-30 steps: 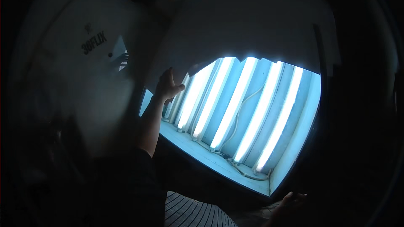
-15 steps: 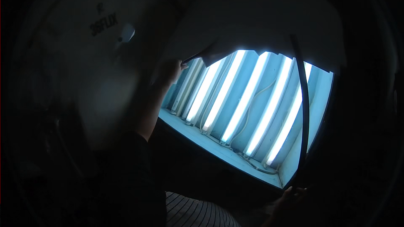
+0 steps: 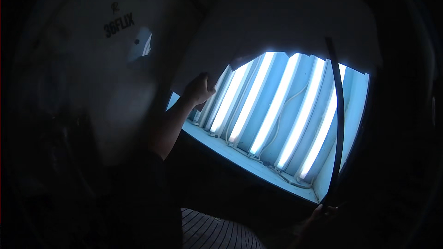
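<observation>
My left hand (image 3: 199,90) is closed on the lower left edge of a large dark sheet (image 3: 286,14) with a jagged lower edge. That sheet hangs over the upper part of a light box (image 3: 249,166) holding several long glowing tube lamps (image 3: 275,106). Low on the right, my right hand (image 3: 319,214) is dim, its fingers closed around the bottom end of a long, narrow black strip (image 3: 340,124). The strip rises in a slight curve across the box's right side, its top lying over the sheet.
A large pale panel (image 3: 110,74) with dark lettering and a small hole stands on the left. Thin cables (image 3: 278,124) run among the lamps and along the box's lower wall. Striped cloth (image 3: 217,230) shows at the bottom. Deep shadow hides most surroundings.
My left hand has come down and slightly right, drawing the sheet's left edge lower over the left lamps. My right hand stays at the strip's lower end. The whole view has shifted slightly.
</observation>
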A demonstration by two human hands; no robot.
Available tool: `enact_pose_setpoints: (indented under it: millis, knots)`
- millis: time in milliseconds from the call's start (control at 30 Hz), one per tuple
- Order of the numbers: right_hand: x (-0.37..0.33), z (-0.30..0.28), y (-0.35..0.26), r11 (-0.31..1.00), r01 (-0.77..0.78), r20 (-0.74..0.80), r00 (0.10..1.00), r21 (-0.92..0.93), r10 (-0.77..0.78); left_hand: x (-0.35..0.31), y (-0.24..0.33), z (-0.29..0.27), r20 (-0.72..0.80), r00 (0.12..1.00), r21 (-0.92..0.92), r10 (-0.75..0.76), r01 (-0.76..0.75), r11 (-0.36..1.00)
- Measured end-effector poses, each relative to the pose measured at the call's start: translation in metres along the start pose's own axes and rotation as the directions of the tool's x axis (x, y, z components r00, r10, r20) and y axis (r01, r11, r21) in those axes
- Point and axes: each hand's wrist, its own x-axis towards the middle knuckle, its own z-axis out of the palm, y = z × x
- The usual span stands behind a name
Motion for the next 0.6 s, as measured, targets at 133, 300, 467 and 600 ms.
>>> enact_pose_setpoints:
  millis: [133,300,467,600]
  knots:
    - [0.000,-0.008,-0.011,1.000,-0.014,0.044,0.999,0.004,0.014,-0.001,-0.003,0.021,-0.129,0.980,0.237,0.151,-0.118,0.964]
    - [0.000,-0.015,-0.018,0.998,0.053,0.021,0.998,0.029,-0.054,0.008,0.001,0.015,0.030,1.000,0.059,-0.005,0.004,0.998]
    - [0.005,-0.021,-0.030,0.991,0.133,-0.055,0.990,0.028,-0.131,0.012,-0.030,-0.005,-0.194,0.981,-0.059,0.009,-0.021,0.998]
    - [-0.003,-0.007,-0.011,0.995,0.083,-0.006,0.997,0.058,-0.083,0.020,-0.062,-0.020,-0.017,0.998,-0.267,0.052,-0.055,0.962]
